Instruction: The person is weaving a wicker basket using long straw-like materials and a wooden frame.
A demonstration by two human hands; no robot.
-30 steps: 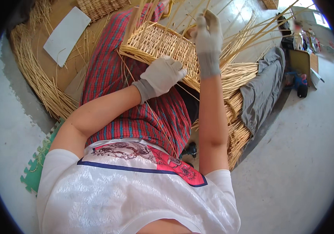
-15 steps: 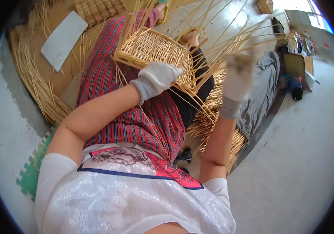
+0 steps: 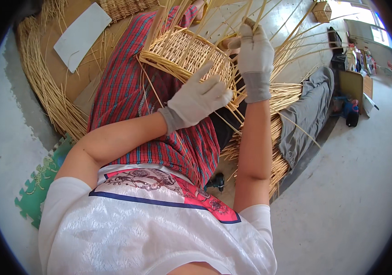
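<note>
A partly woven wicker basket (image 3: 184, 51) lies tilted across my lap, with long upright rods fanning out from its rim. My left hand (image 3: 196, 101), in a white glove with a grey cuff, is at the basket's near side, its fingers spread and apart. Whether its fingertips touch the weave I cannot tell. At the basket's right end, my gloved right hand (image 3: 254, 54) is raised, fingers closed around a wicker rod (image 3: 249, 22) among the standing ones. Part of the basket's right end is hidden behind my right hand.
Loose wicker rods (image 3: 44, 87) lie in a long heap on the left, beside a white sheet (image 3: 81, 36). More rods (image 3: 283, 98) lie at my right, partly under a grey cloth (image 3: 308, 119). A small wicker basket (image 3: 322, 11) stands farther off.
My right hand has come left and upward to the basket's right end and closed on a rod. My left hand has let go of the basket's near edge, its fingers spreading.
</note>
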